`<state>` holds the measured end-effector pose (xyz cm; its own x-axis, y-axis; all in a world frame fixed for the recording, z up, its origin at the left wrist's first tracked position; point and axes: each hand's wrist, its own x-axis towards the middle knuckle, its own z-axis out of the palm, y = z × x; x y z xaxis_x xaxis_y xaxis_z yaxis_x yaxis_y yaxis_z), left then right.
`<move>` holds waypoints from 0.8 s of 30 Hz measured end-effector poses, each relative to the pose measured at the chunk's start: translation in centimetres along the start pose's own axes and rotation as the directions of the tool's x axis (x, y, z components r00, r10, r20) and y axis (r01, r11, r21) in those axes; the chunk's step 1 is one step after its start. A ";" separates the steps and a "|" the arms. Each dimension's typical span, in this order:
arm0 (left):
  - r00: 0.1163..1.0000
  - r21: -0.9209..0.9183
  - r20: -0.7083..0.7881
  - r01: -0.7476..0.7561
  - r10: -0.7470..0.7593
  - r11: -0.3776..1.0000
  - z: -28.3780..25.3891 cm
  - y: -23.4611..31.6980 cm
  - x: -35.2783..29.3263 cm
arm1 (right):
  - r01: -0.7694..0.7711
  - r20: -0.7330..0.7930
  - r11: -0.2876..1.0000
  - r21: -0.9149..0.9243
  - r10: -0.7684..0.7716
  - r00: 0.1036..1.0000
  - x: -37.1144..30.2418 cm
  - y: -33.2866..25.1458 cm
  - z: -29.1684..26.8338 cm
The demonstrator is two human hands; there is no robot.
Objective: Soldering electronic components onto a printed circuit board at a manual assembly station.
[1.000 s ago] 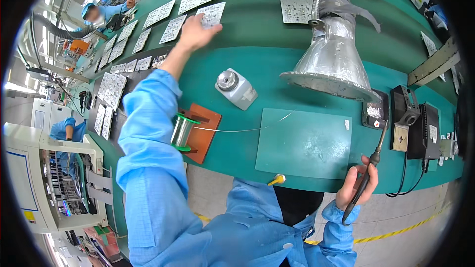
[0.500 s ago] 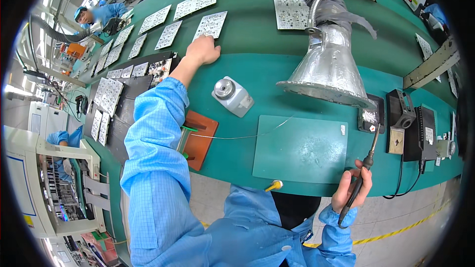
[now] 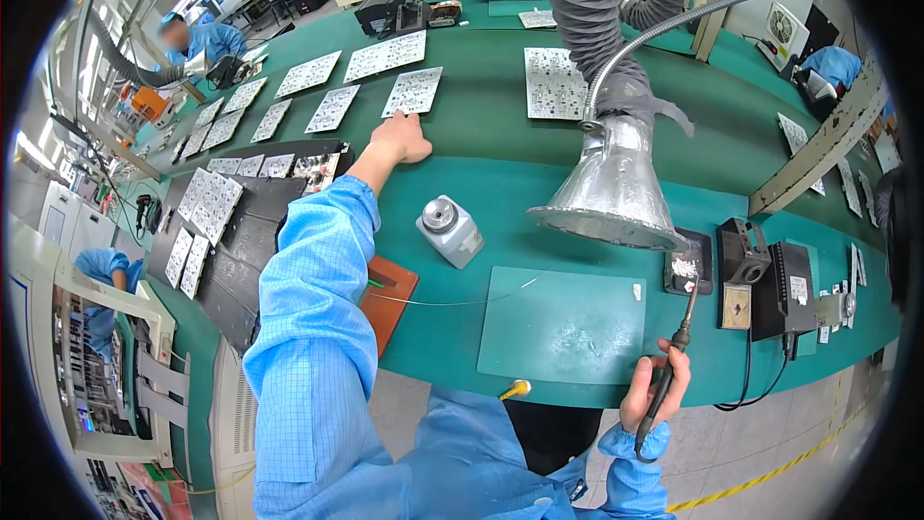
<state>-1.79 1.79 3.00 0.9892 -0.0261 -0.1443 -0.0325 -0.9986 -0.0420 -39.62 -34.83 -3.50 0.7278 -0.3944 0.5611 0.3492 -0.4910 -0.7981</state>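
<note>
My left hand (image 3: 400,139) reaches to the far left, its fingers closed at the near edge of a white circuit board (image 3: 414,92); the fingertips are partly hidden. In my right hand (image 3: 654,387), at the front right, is a soldering iron (image 3: 680,339) with a dark handle. Its tip points away from me, at the near edge of a small black tray (image 3: 689,262) of whitish bits. A thin solder wire (image 3: 452,303) runs from the brown stand (image 3: 393,300) beside my left sleeve onto a green mat (image 3: 563,327). A white bottle (image 3: 450,231) with a metal top stands between my arms.
A metal fume hood (image 3: 616,188) hangs over the bench. Several more circuit boards (image 3: 385,56) lie at the back and left, some on a black sheet (image 3: 255,231). A black soldering station (image 3: 782,291) stands at right. Other people in blue sit farther off.
The view has tilted up, so the bench sits lower and a person at the far side shows. Both hands keep nearly the same places at the board and tray. The spool is now hidden by my sleeve.
</note>
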 end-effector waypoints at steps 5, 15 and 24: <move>1.000 0.105 -0.015 -0.012 0.014 0.994 -2.2 -1.2 -1.4 | 0.004 0.004 1.000 -0.004 -0.004 1.000 0.2 0.2 0.2; 0.961 0.107 0.255 -0.141 0.110 0.984 -4.1 -0.3 -9.4 | 0.012 -0.027 0.999 -0.030 -0.012 1.000 0.1 0.4 0.0; 0.940 0.219 0.311 -0.214 0.140 0.952 -0.9 -0.6 -9.6 | 0.018 -0.024 0.999 -0.033 -0.019 1.000 0.0 0.4 0.1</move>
<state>-11.11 2.61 5.34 0.8808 -0.1500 -0.4490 -0.2741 -0.9350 -0.2253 -39.45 -34.97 -3.84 0.7064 -0.4039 0.5813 0.3429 -0.5232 -0.7802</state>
